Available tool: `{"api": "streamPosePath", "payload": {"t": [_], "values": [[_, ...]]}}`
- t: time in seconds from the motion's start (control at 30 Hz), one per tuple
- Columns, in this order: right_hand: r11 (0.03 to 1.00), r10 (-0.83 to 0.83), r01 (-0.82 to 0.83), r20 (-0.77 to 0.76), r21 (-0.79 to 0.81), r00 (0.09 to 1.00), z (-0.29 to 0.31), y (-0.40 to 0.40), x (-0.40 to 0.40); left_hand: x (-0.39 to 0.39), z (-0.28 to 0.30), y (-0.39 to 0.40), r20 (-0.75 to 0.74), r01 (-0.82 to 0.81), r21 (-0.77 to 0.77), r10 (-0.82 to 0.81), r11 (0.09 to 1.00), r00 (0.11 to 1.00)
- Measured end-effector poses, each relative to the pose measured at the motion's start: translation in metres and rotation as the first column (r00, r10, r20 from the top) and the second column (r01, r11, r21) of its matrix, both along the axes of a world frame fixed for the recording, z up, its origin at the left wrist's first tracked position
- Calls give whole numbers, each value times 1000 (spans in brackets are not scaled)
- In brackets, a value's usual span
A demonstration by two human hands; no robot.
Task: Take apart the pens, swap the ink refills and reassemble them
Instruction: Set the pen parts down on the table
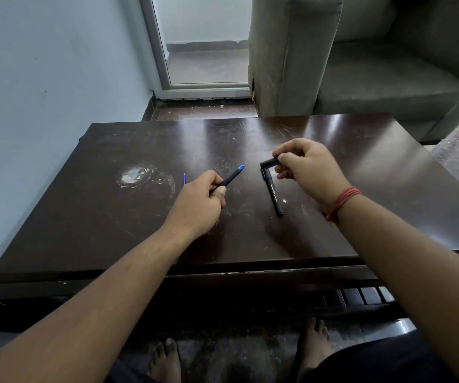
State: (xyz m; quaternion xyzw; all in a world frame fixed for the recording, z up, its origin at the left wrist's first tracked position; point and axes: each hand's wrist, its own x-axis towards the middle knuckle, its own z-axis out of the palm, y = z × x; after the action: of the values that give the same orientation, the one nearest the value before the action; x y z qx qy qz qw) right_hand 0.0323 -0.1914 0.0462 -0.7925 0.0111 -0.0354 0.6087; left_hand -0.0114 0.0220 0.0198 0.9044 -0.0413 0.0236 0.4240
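Left hand grips a blue-tipped pen pointing at 1 o'clock; right hand pinches a black cap, fingers hiding its end, above a second pen on the bench. A thin blue refill lies at 10 o'clock, mostly hidden.

The counter is dark glossy wood, scratched, with a whitish round stain well to the left of the left hand's fingers. A thin blue refill lies on it just left of those fingers. A black capped pen lies on it between the two hands, its far end just beside the right hand's fingers.
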Motion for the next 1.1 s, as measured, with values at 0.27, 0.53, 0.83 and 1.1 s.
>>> {"api": "streamPosePath", "payload": {"t": [0.27,0.53,0.83,1.1], "values": [[994,71,-72,11,81,997,0,-4,1,-6,-1,-8,-13,85,-6,-85,996,996],[983,183,-183,-24,-10,983,-6,0,-1,-6,-1,-9,-8,122,19,-122,992,993],[971,115,-116,16,209,993,-19,30,-20,-8,-2,-7,31,128,-14,-128,992,991],[971,38,-43,26,236,999,-23,47,-33,-17,-6,-12,26,68,-42,-67,997,997]]}}
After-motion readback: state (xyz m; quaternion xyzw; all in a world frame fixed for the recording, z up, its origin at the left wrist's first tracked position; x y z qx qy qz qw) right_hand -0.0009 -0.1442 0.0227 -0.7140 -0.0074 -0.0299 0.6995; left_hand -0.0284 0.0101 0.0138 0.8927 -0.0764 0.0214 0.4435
